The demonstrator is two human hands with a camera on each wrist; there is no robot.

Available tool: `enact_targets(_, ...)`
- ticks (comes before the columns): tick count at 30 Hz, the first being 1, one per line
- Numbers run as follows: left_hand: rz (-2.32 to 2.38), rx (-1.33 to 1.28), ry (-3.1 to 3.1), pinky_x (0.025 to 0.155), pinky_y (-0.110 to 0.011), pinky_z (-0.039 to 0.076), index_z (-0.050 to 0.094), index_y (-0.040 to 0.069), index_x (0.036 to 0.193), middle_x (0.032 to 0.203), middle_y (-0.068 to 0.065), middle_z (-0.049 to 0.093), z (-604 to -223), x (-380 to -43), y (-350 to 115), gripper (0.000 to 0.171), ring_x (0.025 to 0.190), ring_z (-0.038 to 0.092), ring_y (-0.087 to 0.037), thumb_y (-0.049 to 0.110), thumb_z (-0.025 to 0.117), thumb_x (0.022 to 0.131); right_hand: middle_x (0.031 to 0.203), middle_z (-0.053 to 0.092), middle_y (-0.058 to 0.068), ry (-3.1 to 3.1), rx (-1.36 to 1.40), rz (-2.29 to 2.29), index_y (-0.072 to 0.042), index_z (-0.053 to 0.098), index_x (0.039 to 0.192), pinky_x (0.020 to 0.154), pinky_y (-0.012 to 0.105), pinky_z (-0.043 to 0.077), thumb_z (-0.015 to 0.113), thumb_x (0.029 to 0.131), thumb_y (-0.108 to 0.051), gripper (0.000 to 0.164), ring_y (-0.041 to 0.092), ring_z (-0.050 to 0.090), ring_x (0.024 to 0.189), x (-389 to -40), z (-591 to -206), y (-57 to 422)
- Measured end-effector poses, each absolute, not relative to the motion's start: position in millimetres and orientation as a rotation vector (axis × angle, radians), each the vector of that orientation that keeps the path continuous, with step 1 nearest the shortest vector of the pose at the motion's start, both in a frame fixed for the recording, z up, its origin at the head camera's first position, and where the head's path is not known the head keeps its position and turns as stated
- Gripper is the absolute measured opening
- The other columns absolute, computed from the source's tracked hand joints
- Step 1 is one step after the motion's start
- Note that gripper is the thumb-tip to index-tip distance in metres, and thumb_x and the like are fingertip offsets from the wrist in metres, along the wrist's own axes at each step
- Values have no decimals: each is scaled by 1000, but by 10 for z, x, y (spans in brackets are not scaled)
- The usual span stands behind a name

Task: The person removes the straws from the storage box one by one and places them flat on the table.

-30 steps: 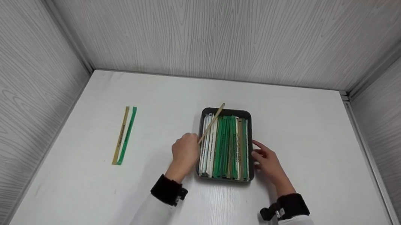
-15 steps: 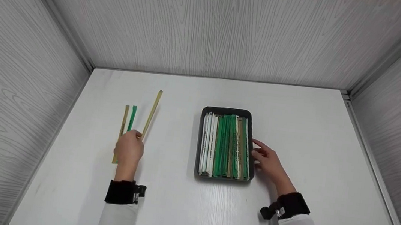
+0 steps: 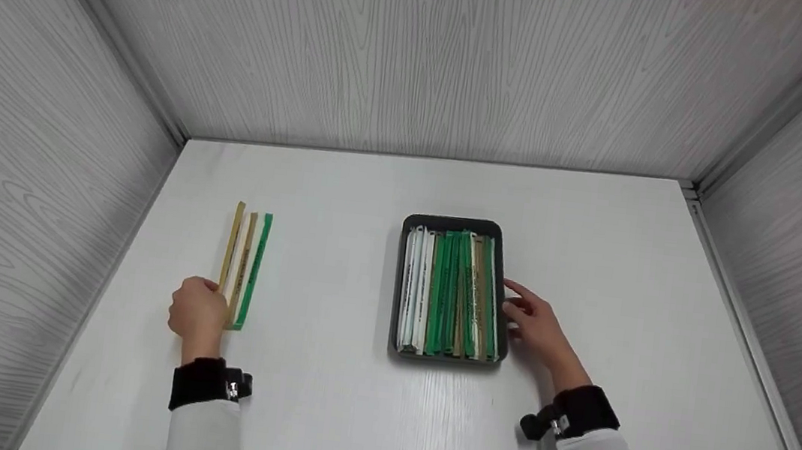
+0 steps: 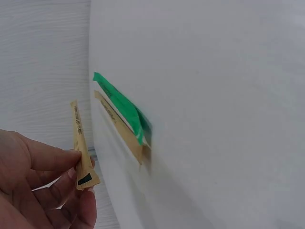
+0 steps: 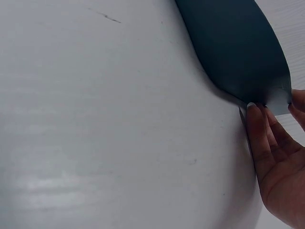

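Note:
My left hand point(image 3: 199, 310) pinches a tan paper-wrapped stick point(image 4: 81, 143) between thumb and fingers. In the head view it stands just left of two more wrapped sticks on the table, a tan one point(image 3: 244, 260) and a green one point(image 3: 255, 269), lying side by side. Nearer the middle is a dark rectangular tray point(image 3: 458, 225) packed with several white, green and tan wrapped sticks point(image 3: 446, 290). Against the tray's right wall rests my right hand point(image 3: 538, 331), its fingers fairly straight. The right wrist view shows its fingertips point(image 5: 251, 106) touching the tray's dark side.
The white table point(image 3: 334, 414) has grey wood-grain panels point(image 3: 420, 61) at its back and sides. Black bands with small cameras sit on both wrists point(image 3: 202, 383).
My left hand has carried the tan stick leftward from above the tray, past the two sticks on the table, to their left side. My right hand and the tray have stayed in place.

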State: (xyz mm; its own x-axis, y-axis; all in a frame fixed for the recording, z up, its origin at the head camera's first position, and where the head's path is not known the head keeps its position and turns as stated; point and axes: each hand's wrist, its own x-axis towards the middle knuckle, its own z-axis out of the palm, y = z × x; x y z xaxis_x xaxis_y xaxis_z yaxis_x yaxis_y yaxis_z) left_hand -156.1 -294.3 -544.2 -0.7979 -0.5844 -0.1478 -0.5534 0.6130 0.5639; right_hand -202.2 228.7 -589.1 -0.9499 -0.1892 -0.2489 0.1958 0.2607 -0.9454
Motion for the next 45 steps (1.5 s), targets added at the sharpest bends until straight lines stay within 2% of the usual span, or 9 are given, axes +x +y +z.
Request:
enact_targets(8,-953,1017,-2830,68,-52,51,64,-8,112,104,-30,64,-5523,-1571,-2995,27,91,64,-43,0,50,91,129,53,23,2233,2,-1734,-16,41,151,68,32,53,54,102,-18,50,29,62,102,-2024,-5881,2286)
enact_targets(15,-950,997,-2861,60,-47,49,64,-9,105,96,-28,65,-5547,-1578,-3019,22,84,64,-41,-2,53,88,130,52,26,2218,-31,-1751,-14,37,152,71,34,54,53,102,-17,53,34,62,104,-2018,-5862,2279)
enact_targets(20,-954,981,-2878,57,-45,49,64,-11,103,95,-29,65,-5552,-1575,-3019,21,81,64,-40,-3,53,86,128,53,24,2236,-20,-1731,-16,39,152,72,34,54,53,102,-17,51,30,62,103,-2019,-5874,2280)
enact_targets(28,-919,912,-2866,53,-41,50,61,-15,110,95,-31,64,-5503,-1624,-2930,27,74,63,-35,-6,51,88,130,53,22,2243,6,-1731,-16,39,151,72,34,54,54,102,-17,51,28,63,101,-2015,-5873,2270)
enact_targets(33,-892,830,-2808,57,-44,49,63,-15,104,91,-28,61,-5392,-1694,-2712,21,79,61,-38,-4,49,92,129,54,22,2241,21,-1730,-17,41,151,73,34,54,54,102,-16,50,27,63,100,-2015,-5874,2275)
enact_targets(38,-891,678,-2761,70,-51,52,65,-12,110,102,-28,62,-5276,-1784,-2346,23,92,62,-43,2,57,94,129,53,23,2252,9,-1729,-15,40,151,72,33,54,54,102,-17,51,27,63,99,-2003,-5867,2280)
enact_targets(40,-892,603,-2763,71,-50,52,66,-10,112,104,-26,63,-5241,-1811,-2149,24,93,63,-40,6,59,94,128,53,24,2256,-3,-1728,-14,39,151,73,34,54,54,102,-17,51,27,63,99,-2004,-5868,2284)
enact_targets(45,-933,390,-2806,69,-45,52,69,-4,111,99,-18,66,-5199,-1837,-1570,24,86,64,-32,12,63,93,127,54,23,2248,9,-1735,-14,41,151,73,34,54,54,102,-15,50,27,64,98,-2014,-5883,2289)
